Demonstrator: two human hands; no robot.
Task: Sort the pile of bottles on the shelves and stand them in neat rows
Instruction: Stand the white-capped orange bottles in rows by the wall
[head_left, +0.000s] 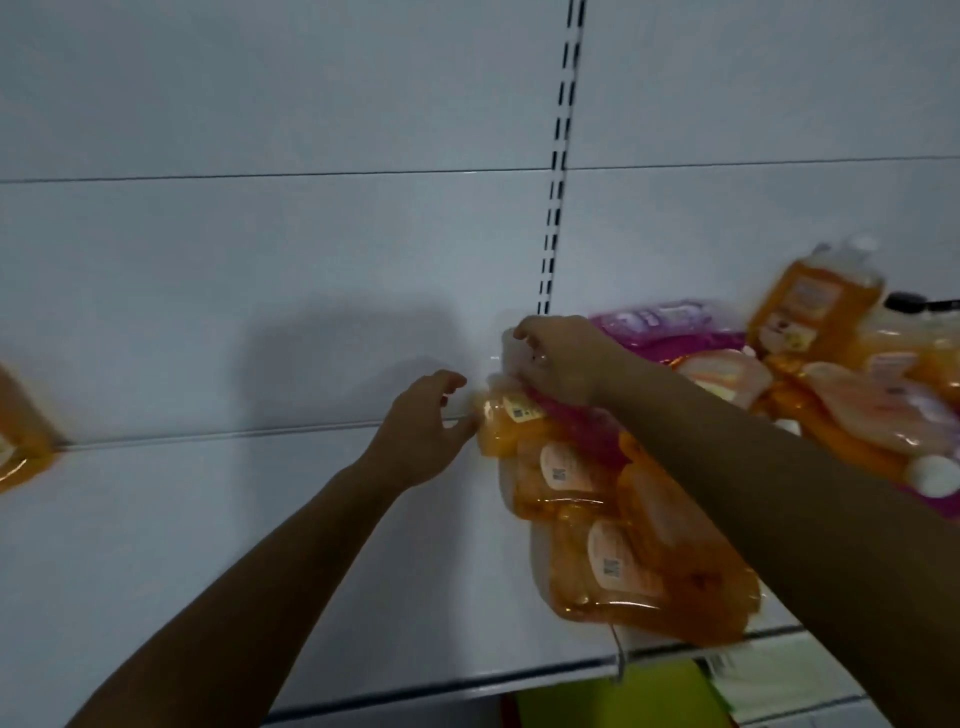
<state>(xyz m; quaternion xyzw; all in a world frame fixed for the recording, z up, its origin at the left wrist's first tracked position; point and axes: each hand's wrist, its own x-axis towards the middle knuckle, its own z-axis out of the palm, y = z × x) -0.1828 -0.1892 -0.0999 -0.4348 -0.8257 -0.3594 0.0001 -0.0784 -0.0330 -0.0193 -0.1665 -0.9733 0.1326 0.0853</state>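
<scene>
- Head cam looks at a white metal shelf (218, 545) with a white back panel (260, 260) and a black-slotted upright strip (558, 171) running down it.
- The right hand (558, 361) is curled over the top of a clear plastic pack of orange liquid bottles (597, 519), fingers bent around its upper edge, so it's gripping that pack.
- The pack hangs down from the hand towards the shelf front. It's tilted, not standing. You can see pale oval labels with little barcodes on the bottles inside.
- Something pink sits right under the right palm against the pack; too blurry to tell what it is.
- The left hand (421, 426) is just beside the pack's upper left corner, fingers loosely spread, fingertips at or almost at the plastic. It isn't gripping anything; can't tell for sure if it touches.
- Behind the right forearm is the jumbled pile: a pink and purple flat refill pouch (670, 325), pale orange pouches (727, 374) lying flat, and an orange bottle with a white cap (815, 301) leaning at an angle.
- A black cap (906, 301) pokes out at the far right of the pile.
- On the far left edge there's another orange pack (21, 441) on the shelf, well apart from the rest.
- Below the shelf edge something yellow-green (613, 701) shows.
</scene>
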